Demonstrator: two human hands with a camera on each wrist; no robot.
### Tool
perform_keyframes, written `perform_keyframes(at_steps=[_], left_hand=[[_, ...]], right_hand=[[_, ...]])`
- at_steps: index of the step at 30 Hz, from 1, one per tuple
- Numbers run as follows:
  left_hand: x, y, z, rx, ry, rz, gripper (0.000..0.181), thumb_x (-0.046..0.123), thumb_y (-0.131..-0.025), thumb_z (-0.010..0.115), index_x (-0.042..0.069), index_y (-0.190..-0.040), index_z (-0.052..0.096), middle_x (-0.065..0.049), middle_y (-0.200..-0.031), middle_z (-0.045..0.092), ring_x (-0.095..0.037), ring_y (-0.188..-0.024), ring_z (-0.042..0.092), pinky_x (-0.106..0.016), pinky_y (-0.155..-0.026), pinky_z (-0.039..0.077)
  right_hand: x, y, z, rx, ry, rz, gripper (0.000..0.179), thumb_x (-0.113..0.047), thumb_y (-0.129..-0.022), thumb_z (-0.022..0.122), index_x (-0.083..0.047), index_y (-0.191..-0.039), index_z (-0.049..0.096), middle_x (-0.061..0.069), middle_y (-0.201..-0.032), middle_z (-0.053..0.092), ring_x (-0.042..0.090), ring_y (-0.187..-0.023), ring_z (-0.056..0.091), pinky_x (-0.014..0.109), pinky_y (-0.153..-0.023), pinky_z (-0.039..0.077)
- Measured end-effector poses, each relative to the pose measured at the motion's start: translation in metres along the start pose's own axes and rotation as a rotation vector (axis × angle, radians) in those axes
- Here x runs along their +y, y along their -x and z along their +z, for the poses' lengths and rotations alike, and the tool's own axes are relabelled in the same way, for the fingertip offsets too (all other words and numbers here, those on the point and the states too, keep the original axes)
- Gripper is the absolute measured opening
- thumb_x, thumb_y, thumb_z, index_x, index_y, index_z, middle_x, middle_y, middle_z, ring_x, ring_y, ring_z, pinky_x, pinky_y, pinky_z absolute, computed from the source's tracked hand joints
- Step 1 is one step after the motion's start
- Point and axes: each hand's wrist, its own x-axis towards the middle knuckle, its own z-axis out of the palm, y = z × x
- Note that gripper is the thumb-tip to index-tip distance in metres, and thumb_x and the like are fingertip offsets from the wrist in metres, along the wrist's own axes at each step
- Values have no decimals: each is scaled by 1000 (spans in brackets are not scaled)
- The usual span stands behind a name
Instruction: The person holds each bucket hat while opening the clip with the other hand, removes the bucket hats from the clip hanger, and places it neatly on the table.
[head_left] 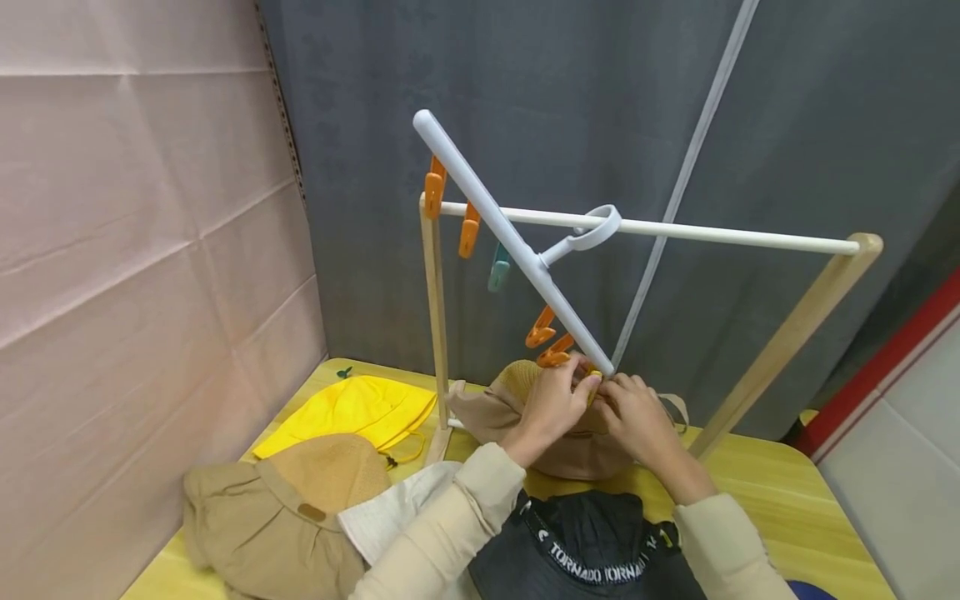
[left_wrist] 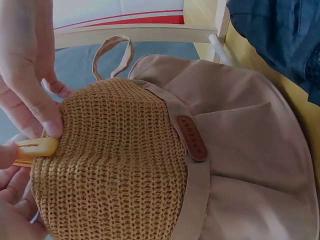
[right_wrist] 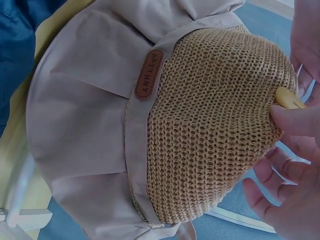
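A beige sun hat with a knitted crown (left_wrist: 115, 150) and brown label hangs under the low end of a pale clip hanger (head_left: 495, 221). My left hand (head_left: 551, 408) pinches a yellow clip (left_wrist: 40, 147) whose jaws sit at the top edge of the crown. Beside the clip, my right hand (head_left: 641, 421) grips the crown's edge. Its thumb (right_wrist: 295, 120) lies on the front, and some fingers show past the edge. Orange clips (head_left: 468, 233) and a teal clip (head_left: 498, 271) dangle from the hanger, which tilts down to the right.
The hanger's hook (head_left: 603, 225) loops over the white rail (head_left: 720, 236) of a wooden stand (head_left: 787, 354). On the table lie a yellow hat (head_left: 345, 412), a tan hat (head_left: 270, 517), a light cloth item (head_left: 390, 508) and a black cap (head_left: 592, 533). A pink-draped wall (head_left: 150, 250) stands left.
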Motion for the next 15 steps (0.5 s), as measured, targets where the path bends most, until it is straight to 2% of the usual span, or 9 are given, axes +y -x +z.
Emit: perform_keyframes(at_steps=[4,9,12,15], left_hand=[[1,-2,1,30,-14,5,18,27,-96,51,13,-103,58,0,-85,67,-5,-60,52,-14,-52,38],[0,-3,3,25,-53,12,20,30,-96,50,14,-104,58,1,-78,65,-6,-53,46,-14,-49,34],[-1,-3,5,-10,-38,1,27,33,-96,49,15,-115,57,0,-90,67,-7,-62,55,-15,-53,39],[-4,0,6,-74,-68,0,34,33,-97,46,16,-127,52,0,-109,67,-10,-83,62,-18,-66,47]], right_hand=[[-1,1,-1,-9,6,1,11,-9,-82,68,-2,-91,67,9,-89,62,26,-80,51,41,-68,40],[1,5,-2,-55,28,-4,7,-8,-79,70,-5,-85,67,6,-83,61,24,-77,52,42,-67,42],[3,9,-1,-72,33,-22,7,-7,-78,71,-7,-85,68,4,-83,61,22,-76,52,40,-67,43],[6,12,0,-68,14,-41,10,-5,-77,71,-7,-86,69,4,-85,61,21,-77,52,39,-67,44]])
